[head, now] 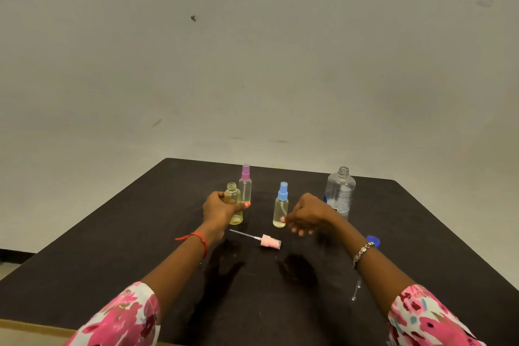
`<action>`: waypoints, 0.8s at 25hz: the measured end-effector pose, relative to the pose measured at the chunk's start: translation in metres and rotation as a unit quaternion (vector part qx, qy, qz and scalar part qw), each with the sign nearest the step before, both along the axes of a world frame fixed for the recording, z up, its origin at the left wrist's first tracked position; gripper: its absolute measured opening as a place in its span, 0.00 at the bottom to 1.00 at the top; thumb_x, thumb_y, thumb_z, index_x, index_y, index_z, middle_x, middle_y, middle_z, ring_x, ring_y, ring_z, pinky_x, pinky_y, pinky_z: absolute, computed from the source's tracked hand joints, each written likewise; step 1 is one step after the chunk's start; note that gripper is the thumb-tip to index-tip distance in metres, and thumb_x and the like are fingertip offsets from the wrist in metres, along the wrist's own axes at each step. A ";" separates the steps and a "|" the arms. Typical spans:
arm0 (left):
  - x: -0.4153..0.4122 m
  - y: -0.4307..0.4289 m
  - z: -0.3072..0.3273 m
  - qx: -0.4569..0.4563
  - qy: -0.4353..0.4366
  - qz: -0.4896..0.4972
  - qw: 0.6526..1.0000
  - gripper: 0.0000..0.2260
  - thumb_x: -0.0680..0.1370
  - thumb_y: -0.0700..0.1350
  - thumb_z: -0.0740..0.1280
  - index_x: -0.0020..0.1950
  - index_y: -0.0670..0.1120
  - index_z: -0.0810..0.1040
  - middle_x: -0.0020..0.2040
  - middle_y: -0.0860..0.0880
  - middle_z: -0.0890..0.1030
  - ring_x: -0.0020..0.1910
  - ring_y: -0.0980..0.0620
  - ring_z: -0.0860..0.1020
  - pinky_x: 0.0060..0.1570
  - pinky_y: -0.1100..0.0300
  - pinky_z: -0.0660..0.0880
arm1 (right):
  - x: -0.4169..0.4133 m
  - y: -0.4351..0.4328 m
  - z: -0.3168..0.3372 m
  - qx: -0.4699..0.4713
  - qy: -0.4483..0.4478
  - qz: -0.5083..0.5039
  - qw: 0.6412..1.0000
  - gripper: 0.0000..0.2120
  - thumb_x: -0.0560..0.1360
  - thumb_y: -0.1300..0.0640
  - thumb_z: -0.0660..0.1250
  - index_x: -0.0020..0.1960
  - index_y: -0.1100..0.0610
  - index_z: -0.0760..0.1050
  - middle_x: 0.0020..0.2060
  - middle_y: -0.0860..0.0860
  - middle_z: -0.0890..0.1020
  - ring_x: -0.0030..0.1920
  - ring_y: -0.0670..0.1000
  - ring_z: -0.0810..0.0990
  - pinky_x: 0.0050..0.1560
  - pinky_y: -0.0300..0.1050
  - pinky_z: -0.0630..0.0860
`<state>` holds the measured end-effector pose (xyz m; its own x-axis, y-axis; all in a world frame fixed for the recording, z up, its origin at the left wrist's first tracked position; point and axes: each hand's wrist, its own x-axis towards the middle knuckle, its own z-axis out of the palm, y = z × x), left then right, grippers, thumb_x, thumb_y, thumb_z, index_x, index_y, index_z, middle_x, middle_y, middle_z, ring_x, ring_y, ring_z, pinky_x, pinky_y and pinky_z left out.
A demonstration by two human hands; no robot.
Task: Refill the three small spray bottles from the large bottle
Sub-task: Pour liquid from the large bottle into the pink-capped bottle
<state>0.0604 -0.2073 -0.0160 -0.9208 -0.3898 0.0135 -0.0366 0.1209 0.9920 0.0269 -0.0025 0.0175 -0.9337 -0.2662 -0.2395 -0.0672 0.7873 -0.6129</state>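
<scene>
My left hand (222, 209) grips an uncapped small bottle (234, 199) that stands on the black table (140, 261) with a little yellowish liquid in it. Its pink spray top (268, 241) lies on the table in front, tube pointing left. Behind stands a small bottle with a purple spray top (245, 182). A small bottle with a blue spray top (281, 205) stands in the middle. My right hand (307, 213) hovers just right of it, fingers loosely curled, holding nothing. The large clear bottle (340, 192) stands uncapped at the right.
A blue cap (373, 240) lies on the table by my right wrist. A thin clear tube or dropper (356, 289) lies near my right forearm. Dark wet-looking patches mark the table in front of me. A plain wall rises behind the table.
</scene>
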 end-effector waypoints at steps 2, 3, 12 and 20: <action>-0.001 0.000 0.001 -0.002 0.003 0.001 1.000 0.26 0.66 0.40 0.76 0.60 0.40 0.71 0.56 0.41 0.77 0.50 0.48 0.75 0.48 0.55 0.76 | -0.008 0.020 0.014 0.035 -0.099 -0.069 0.992 0.13 0.73 0.50 0.67 0.38 0.60 0.75 0.32 0.52 0.79 0.25 0.45 0.77 0.25 0.34 0.72; -0.002 0.000 0.001 -0.002 0.004 0.000 1.000 0.26 0.66 0.40 0.76 0.60 0.40 0.71 0.56 0.41 0.77 0.51 0.48 0.76 0.49 0.55 0.76 | -0.014 0.033 0.017 0.058 -0.129 -0.111 0.984 0.14 0.73 0.49 0.67 0.38 0.60 0.73 0.31 0.53 0.77 0.26 0.46 0.76 0.25 0.35 0.72; -0.006 0.005 -0.002 -0.005 0.011 -0.005 1.000 0.26 0.65 0.41 0.76 0.59 0.41 0.71 0.56 0.42 0.77 0.54 0.45 0.77 0.53 0.52 0.77 | -0.040 0.082 -0.003 -0.134 0.105 -0.316 0.933 0.54 0.52 0.48 0.82 0.68 0.64 0.57 0.66 0.62 0.68 0.65 0.62 0.69 0.63 0.56 0.71; 0.000 0.016 -0.006 -0.004 0.023 -0.010 1.000 0.25 0.66 0.42 0.76 0.60 0.41 0.71 0.57 0.42 0.77 0.53 0.48 0.76 0.51 0.56 0.75 | -0.033 0.069 -0.021 -0.275 0.215 -0.326 0.878 0.35 0.61 0.62 0.79 0.62 0.63 0.66 0.60 0.61 0.75 0.60 0.61 0.74 0.57 0.54 0.73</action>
